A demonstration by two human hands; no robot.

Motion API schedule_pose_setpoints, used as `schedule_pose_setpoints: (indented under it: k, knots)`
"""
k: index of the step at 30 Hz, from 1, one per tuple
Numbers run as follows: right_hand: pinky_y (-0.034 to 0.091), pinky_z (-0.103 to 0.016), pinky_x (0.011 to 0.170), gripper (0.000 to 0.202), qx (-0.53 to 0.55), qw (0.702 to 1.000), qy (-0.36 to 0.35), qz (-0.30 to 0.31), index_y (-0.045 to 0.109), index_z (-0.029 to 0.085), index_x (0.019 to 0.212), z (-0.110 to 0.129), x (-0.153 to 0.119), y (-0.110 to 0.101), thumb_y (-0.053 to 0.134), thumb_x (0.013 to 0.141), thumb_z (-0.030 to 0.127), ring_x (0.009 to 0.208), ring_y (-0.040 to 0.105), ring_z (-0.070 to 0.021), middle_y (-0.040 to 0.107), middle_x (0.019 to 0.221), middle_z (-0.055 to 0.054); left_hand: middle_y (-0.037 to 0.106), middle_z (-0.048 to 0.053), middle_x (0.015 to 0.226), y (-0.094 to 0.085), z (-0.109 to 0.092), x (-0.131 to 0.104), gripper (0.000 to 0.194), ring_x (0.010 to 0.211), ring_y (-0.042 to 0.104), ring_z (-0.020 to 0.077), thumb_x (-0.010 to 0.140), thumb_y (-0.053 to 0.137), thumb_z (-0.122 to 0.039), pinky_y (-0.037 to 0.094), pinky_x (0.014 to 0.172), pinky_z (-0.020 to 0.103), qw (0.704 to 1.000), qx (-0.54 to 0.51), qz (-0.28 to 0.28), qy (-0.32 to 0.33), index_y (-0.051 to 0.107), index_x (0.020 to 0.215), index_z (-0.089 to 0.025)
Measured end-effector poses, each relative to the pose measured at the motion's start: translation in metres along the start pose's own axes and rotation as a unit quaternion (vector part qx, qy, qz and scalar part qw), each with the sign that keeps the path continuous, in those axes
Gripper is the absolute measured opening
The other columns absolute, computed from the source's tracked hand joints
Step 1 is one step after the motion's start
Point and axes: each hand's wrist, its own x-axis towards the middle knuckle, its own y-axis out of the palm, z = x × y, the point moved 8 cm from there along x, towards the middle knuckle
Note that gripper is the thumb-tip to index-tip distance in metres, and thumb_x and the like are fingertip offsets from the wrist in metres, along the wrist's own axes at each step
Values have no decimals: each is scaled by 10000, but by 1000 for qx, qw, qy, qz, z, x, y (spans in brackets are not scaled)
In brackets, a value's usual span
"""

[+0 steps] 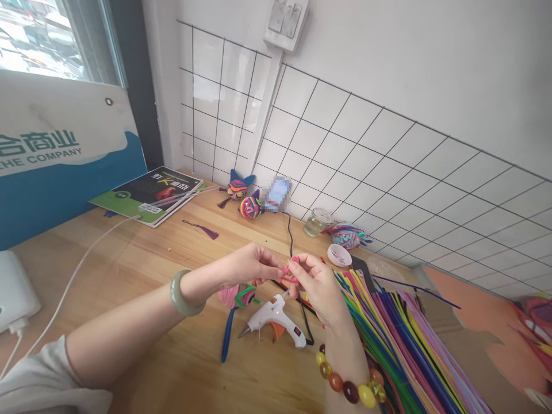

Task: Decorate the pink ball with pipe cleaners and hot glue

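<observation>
A small loop of pink pipe cleaner (290, 272) is between my two hands above the table. My left hand (264, 265) pinches its left side between thumb and fingertips. On the right side, my right hand (314, 282) grips the same piece with thumb and bent fingers. Directly below lies a white hot glue gun (272, 315), its nozzle pointing left. Partly behind my left wrist is a pink and green craft piece (241, 295). A long blue item (227, 339) extends from it toward me; its kind is unclear.
A large bundle of coloured pipe cleaners (401, 339) lies at right. Farther back are a pink bowl (339, 255), a glass jar (317, 223), striped fish-like crafts (250, 206) and a propped phone (277, 194). A purple tassel (204, 230) and books (150, 195) lie left.
</observation>
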Motion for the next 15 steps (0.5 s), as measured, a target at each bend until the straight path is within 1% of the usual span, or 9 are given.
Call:
schedule_pose_setpoints:
  k: [5,9,15]
  knots:
    - [464,-239,498,259,-2,1000,2,2,576,198,773,-2,1,-1,636,787,449,417,527,-76,577,667,49,630,14,633,-3,1,1,345,507,432,79,685,701,-442,328,469,204,1000,15,-19,2,741,833,-133]
    - [459,-241,498,254,-4,1000,3,5,578,195,768,-4,1,-1,646,781,439,421,529,-78,577,662,47,548,-19,545,-4,1,2,329,481,363,72,687,693,-447,287,450,209,999,36,-21,15,743,798,-142]
    - [437,-230,486,244,-9,1000,-3,5,587,189,772,-3,1,-1,645,788,425,428,533,-80,586,653,39,437,-40,513,-4,1,2,340,479,289,67,734,649,-448,230,433,212,997,75,-18,29,743,816,-132]
